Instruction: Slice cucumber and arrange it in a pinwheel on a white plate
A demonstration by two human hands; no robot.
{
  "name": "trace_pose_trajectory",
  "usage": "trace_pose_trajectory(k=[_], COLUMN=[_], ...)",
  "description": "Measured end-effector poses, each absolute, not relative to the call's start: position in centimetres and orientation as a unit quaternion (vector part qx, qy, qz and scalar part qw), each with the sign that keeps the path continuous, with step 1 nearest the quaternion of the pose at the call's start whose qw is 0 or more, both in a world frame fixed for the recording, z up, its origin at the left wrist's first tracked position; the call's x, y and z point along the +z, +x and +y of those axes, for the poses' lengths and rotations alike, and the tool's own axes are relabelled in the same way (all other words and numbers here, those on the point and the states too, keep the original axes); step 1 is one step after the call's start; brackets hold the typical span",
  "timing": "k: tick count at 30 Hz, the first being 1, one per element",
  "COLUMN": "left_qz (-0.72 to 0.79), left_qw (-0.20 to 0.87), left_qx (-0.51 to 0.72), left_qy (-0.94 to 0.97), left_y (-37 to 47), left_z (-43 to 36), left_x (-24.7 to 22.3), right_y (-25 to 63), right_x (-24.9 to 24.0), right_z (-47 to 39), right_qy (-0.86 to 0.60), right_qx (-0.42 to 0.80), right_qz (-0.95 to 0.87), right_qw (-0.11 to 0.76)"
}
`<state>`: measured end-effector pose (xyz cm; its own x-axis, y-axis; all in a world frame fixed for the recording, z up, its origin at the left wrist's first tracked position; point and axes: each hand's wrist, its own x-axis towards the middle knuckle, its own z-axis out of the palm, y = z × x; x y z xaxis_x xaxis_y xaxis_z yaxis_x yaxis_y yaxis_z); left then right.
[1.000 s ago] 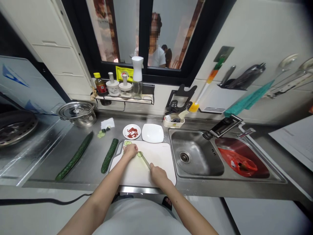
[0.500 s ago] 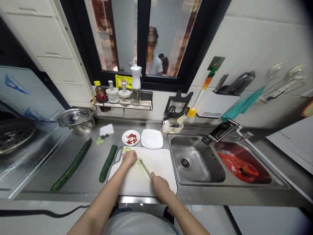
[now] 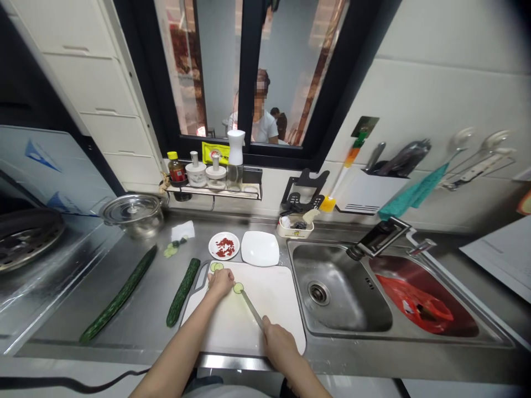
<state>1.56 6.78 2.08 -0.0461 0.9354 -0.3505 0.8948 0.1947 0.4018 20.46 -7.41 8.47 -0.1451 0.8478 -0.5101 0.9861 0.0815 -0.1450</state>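
On the white cutting board [image 3: 274, 298], my right hand [image 3: 280, 340] is wrapped round the handle of a knife [image 3: 252, 309]. The blade's tip touches a pale green cucumber slice [image 3: 238, 288]. My left hand [image 3: 221, 283] is closed just left of that slice, its fingers curled; what it holds, if anything, is hidden. More slices [image 3: 216, 267] lie at the board's upper left corner. A shorter cucumber [image 3: 183, 293] rests beside the board's left edge, and a long cucumber [image 3: 120, 296] lies farther left on the counter.
Behind the board stand a plate of red pieces [image 3: 224, 246] and a square white plate [image 3: 260, 248]. The sink [image 3: 340, 293] is at the right, a lidded pot [image 3: 133, 214] at the back left. A shelf [image 3: 215, 190] holds bottles. A person [image 3: 263, 124] shows through the window.
The camera view has tilted up a little, so the counter sits lower in the picture. My hands, the knife and the slice keep nearly the same places on the board.
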Motion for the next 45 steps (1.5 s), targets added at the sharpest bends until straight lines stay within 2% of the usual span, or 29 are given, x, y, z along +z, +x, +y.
trace_pose_trajectory(k=[45], left_qz=[0.724], left_qw=[0.279], left_qx=[0.03], left_qy=[0.63], left_y=[1.6], left_z=[6.6], left_x=[2.6], right_y=[19.9], right_x=[9.6], right_z=[-4.0], right_qy=[0.598], right_qx=[-0.192], right_qz=[0.761], right_qw=[0.163])
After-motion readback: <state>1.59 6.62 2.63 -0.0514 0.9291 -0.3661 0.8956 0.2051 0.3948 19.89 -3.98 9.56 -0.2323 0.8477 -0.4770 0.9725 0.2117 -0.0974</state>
